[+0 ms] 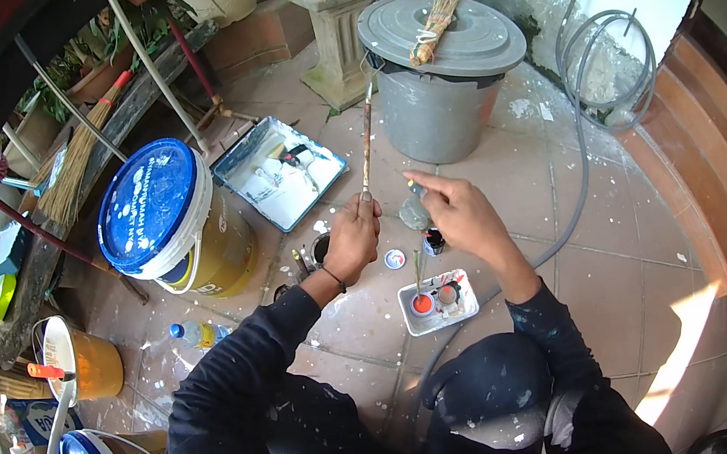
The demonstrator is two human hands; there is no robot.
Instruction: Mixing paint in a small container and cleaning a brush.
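Note:
My left hand (354, 238) grips a long, thin, stained stick (367, 145) that points up and away, with a thin tip. Just to its right, my right hand (458, 216) is closed on a small grey object (413, 209) with a yellow bit at the top, partly hidden by the fingers; its index finger points toward the stick. Below are a white tray (463, 305) with a red paint cup (423, 304) and a thin stick, a small round lid (395, 258), a dark jar (434, 244) and an open dark can (321, 245) behind my left hand.
A blue-lidded bucket (150, 205) and roller tray (249, 184) stand ahead-left, more buckets (99, 367) and a bottle (199, 333) nearer left. A grey lidded bin (441, 118) bears a straw bundle (435, 23). A hose (583, 190) crosses the tiles beside steps (705, 170).

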